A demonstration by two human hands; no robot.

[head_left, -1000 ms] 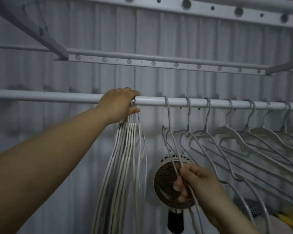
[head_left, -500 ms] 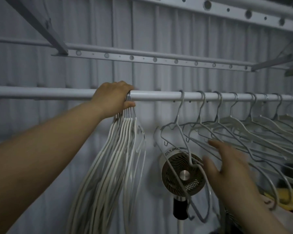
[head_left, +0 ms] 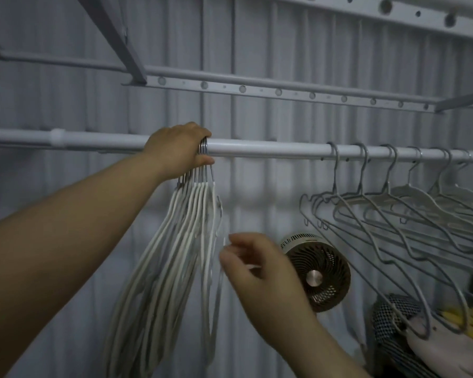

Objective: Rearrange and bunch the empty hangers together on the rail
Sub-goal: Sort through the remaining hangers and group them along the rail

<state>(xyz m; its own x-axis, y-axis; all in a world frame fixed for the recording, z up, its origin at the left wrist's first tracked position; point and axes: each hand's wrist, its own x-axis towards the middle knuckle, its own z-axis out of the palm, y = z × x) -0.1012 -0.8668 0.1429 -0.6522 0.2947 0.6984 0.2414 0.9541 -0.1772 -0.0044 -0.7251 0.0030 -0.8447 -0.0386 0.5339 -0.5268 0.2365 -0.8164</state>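
Note:
A white rail (head_left: 271, 150) runs across the view. My left hand (head_left: 179, 148) grips the rail around the metal hooks of a tight bunch of white hangers (head_left: 175, 255), which hang down to the left. Further right, several grey hangers (head_left: 388, 211) are spread apart along the rail. My right hand (head_left: 254, 271) is below the rail, blurred, with its fingers curled right beside the outermost hanger of the bunch. Blur hides whether it pinches that hanger's wire.
A small round fan (head_left: 318, 276) stands behind my right hand. Lower right holds a mesh basket (head_left: 388, 315) with cloth and something yellow (head_left: 456, 320). A perforated bar (head_left: 279, 91) runs above the rail. Corrugated wall panels are behind.
My right hand has left the spread grey hangers and moved left to the edge of the bunch. The gap between the bunch and the loose hangers is wider. My left hand kept its grip.

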